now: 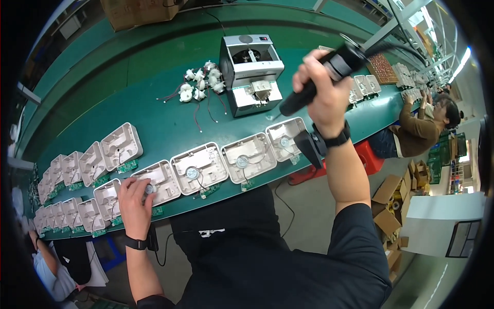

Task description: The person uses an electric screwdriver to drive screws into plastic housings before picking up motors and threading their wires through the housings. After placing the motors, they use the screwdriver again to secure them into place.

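Note:
My right hand [327,87] is wrapped round a black electric screwdriver [339,62], raised over the table with its tip pointing down and left. My left hand [135,202] reaches into a white plastic housing [167,188] and has its thumb and fingers round a small round speaker [149,189]. To the right of it stand three more open housings in the front row, among them one housing [208,154] with a round speaker [192,173] inside. Wires run from these speakers to green circuit boards [210,191] at the table's front edge.
A grey machine [252,67] stands at the back beside a heap of white wired parts [201,82]. More white housings [121,147] line the left side. A co-worker [424,126] sits at the far right, near a red stool [369,158]. Another person's arm [46,255] shows at lower left.

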Demonstrator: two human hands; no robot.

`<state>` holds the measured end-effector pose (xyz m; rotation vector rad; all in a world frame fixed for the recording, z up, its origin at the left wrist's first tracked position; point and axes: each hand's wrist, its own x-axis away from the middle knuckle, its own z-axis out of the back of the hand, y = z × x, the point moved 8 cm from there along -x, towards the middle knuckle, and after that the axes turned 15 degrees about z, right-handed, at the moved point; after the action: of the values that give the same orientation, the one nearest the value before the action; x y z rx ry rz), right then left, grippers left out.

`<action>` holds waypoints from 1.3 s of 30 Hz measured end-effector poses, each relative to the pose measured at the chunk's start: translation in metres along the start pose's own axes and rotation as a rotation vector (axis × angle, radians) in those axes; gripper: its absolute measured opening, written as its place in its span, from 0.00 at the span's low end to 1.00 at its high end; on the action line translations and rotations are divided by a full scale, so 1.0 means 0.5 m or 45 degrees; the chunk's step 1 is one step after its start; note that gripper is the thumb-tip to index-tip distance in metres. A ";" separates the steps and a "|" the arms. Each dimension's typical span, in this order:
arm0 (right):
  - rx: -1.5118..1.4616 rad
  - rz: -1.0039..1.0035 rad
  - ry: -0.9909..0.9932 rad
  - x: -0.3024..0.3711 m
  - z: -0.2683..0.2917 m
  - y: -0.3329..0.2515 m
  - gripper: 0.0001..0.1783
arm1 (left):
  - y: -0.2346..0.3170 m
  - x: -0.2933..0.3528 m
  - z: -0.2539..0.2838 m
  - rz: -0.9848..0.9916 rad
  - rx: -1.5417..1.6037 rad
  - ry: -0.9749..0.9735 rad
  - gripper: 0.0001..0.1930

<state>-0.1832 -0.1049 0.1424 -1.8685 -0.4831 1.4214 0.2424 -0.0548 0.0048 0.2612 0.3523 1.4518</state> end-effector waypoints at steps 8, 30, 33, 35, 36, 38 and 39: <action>0.175 0.062 0.146 0.124 0.125 -0.049 0.07 | 0.002 0.000 -0.002 -0.024 -0.034 0.044 0.22; 0.157 0.014 0.257 0.147 0.145 0.046 0.06 | 0.000 -0.011 -0.004 -0.011 -0.009 0.053 0.21; 0.154 0.025 0.247 0.123 0.152 0.064 0.05 | 0.007 -0.019 -0.007 -0.005 0.001 0.064 0.21; 0.145 0.034 0.234 0.112 0.157 0.074 0.05 | 0.008 -0.025 -0.010 0.024 0.003 0.050 0.21; 0.144 0.040 0.236 0.109 0.155 0.073 0.05 | 0.008 -0.027 -0.011 0.020 0.003 0.054 0.21; 0.204 0.022 0.200 0.107 0.143 0.070 0.05 | 0.007 -0.023 -0.010 -0.007 -0.014 0.073 0.22; 0.234 0.015 0.181 0.106 0.138 0.067 0.05 | 0.007 -0.021 -0.008 -0.021 -0.022 0.084 0.22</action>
<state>-0.2354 -0.0695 0.0739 -1.8103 -0.2631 1.2837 0.2368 -0.0652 0.0031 0.1963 0.3940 1.4488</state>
